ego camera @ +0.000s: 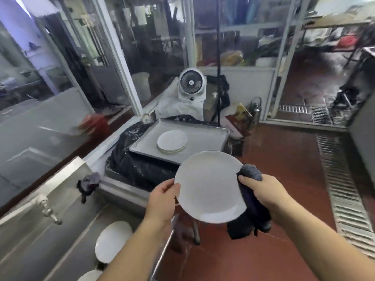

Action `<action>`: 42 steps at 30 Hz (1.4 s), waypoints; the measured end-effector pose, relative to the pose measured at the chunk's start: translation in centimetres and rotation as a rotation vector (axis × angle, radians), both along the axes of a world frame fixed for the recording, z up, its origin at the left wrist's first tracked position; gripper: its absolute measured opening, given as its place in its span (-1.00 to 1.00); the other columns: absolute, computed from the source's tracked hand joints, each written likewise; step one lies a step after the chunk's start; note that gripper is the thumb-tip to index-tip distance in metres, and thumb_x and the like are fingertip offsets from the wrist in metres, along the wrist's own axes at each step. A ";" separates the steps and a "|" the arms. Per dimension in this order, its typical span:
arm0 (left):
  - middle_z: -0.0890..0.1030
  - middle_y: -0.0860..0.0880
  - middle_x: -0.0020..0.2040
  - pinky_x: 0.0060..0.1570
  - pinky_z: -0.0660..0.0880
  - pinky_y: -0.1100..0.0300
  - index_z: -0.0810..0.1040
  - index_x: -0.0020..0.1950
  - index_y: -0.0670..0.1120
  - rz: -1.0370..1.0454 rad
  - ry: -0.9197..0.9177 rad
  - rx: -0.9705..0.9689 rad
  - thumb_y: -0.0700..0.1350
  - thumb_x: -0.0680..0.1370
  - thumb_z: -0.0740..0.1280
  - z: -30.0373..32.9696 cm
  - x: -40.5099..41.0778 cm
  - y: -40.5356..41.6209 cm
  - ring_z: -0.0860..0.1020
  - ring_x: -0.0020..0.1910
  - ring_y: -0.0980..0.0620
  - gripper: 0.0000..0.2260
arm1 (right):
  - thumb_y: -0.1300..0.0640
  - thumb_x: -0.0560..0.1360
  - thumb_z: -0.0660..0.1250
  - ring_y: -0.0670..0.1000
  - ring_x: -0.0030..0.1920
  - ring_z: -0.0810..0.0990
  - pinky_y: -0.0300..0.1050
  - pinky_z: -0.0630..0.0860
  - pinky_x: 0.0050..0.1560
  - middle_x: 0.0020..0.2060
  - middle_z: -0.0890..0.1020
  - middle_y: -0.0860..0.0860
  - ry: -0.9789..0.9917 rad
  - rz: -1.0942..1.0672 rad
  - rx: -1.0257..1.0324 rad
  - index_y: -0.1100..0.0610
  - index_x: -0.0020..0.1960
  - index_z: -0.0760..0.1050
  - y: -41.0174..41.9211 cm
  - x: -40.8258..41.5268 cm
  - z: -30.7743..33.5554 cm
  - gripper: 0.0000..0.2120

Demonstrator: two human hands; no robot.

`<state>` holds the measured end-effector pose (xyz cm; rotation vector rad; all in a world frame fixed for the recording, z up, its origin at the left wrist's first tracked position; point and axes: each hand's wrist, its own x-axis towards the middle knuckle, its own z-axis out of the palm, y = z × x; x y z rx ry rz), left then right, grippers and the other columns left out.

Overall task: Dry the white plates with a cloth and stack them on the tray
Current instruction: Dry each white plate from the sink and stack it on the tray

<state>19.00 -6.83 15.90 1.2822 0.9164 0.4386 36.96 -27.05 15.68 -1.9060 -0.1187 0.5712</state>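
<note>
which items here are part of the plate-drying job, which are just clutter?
Job:
- round white plate held in left hand
- dark cloth gripped in right hand
- stack of white plates on flat metal tray
- white plates waiting in steel sink

Clutter:
- white round fan
- metal tap
- grey rag on sink edge
- black plastic sheet

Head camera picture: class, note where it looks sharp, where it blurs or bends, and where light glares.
Head view: the held plate, both hands and the stack of plates on the tray read fairly sharp; the right edge by the floor grate smears with blur; the window frames lean and bow from the wide lens; soft glare sits on the held plate's lower rim.
</note>
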 end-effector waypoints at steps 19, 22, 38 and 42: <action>0.78 0.08 -0.01 -0.24 0.64 0.19 0.77 -0.01 0.17 -0.386 0.073 0.018 -0.14 0.69 0.34 -1.2 26.0 -18.0 0.72 0.04 -0.01 -0.73 | -0.01 0.52 0.51 0.26 -0.15 0.77 0.30 0.70 -0.02 -0.22 0.77 0.13 0.148 -0.417 0.068 0.16 -0.02 0.68 -22.7 16.5 -2.9 -0.78; 0.77 0.07 0.01 -0.26 0.63 0.19 0.76 0.01 0.16 -0.407 0.082 0.009 -0.13 0.69 0.34 -2.2 29.3 -17.6 0.71 0.08 -0.04 -0.75 | -0.02 0.50 0.52 0.27 -0.10 0.76 0.36 0.68 0.03 -0.17 0.77 0.15 0.139 -0.442 0.040 0.16 -0.01 0.67 -22.8 19.2 -3.8 -0.76; 0.78 0.01 0.02 -0.01 0.70 -0.12 0.76 0.01 0.15 -0.501 0.123 -0.067 -0.13 0.68 0.33 -4.7 51.7 -7.0 0.73 0.00 -0.11 -0.76 | -0.07 0.47 0.54 0.23 -0.10 0.77 0.33 0.70 0.07 -0.20 0.78 0.09 0.164 -0.497 -0.049 0.12 -0.01 0.69 -13.3 39.7 -5.1 -0.74; 0.78 0.01 0.01 -0.17 0.66 0.05 0.76 0.00 0.23 -0.503 0.125 -0.092 -0.13 0.67 0.32 -5.1 55.5 -4.9 0.74 -0.11 -0.03 -0.71 | -0.06 0.48 0.55 0.24 -0.11 0.77 0.34 0.69 0.05 -0.23 0.77 0.09 0.177 -0.443 -0.087 0.14 -0.05 0.67 -11.4 44.7 -5.3 -0.74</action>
